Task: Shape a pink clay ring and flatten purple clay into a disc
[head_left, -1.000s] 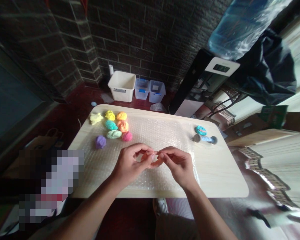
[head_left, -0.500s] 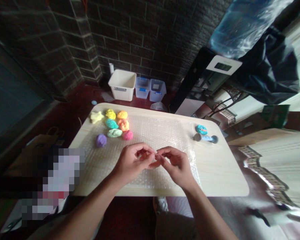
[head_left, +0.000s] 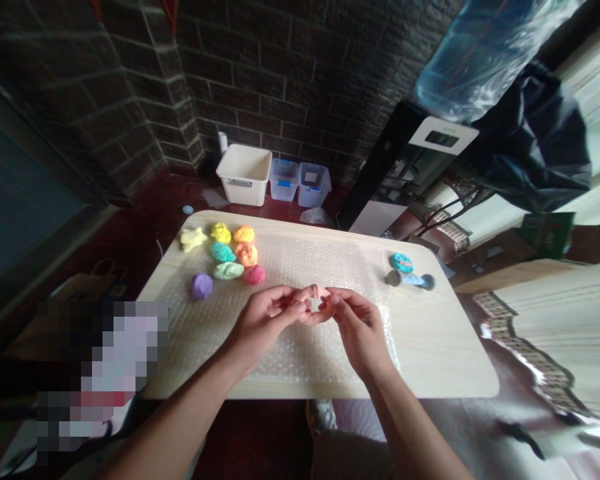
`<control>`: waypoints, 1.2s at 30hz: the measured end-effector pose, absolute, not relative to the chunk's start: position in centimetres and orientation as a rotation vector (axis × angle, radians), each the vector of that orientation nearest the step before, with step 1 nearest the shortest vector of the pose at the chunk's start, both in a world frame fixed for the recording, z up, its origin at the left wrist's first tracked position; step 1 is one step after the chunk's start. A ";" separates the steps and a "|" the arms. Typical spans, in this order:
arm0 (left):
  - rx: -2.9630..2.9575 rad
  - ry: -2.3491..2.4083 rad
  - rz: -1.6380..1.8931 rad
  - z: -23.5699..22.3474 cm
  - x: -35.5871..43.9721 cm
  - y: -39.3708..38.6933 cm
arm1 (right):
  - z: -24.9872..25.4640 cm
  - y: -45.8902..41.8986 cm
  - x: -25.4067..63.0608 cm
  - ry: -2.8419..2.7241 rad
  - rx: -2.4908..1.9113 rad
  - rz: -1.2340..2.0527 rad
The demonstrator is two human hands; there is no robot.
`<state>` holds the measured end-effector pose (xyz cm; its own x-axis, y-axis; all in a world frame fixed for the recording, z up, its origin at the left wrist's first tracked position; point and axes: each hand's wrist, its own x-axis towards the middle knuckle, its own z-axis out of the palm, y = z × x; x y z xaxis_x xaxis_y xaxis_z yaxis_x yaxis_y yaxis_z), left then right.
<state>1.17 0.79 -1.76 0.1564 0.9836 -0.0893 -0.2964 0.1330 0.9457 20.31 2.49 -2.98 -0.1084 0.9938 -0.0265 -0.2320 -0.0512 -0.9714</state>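
Held a small peach-coloured piece in the air above the middle of the bubble wrap. Ran its long axis roughly left to right, one end toward the wrap's left edge, the other toward its right; could not tell its exact outline, being so close in colour to the fingers. Kept it between the fingertips, with the grip of the left hand pinched at its left end and the grip of the right hand pinched at its right. Saw eight coloured lumps, including a purple lump, toward the wrap's far left. Saw a teal lump and a blue bar with dark ends beyond its right edge, on the worktop. Found the small marking on a white panel, beyond the wrap's far right, too blurred to read.
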 end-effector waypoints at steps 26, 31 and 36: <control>0.703 0.812 1.124 -1.0 1.7 0.7 | -2.0 2.2 19.1 -1.049 -0.904 1.590; 0.739 0.771 1.290 -0.8 1.7 0.8 | -1.6 1.6 18.8 -1.125 -0.899 1.460; 0.914 0.866 1.350 -0.6 1.0 0.2 | -0.1 0.8 18.4 -1.193 -0.921 1.350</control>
<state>0.98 0.17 -0.64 0.0399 0.9992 0.0093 -0.4083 0.0078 0.9128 18.44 0.78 -0.06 -0.1398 0.9857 0.0937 -0.2141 0.0623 -0.9748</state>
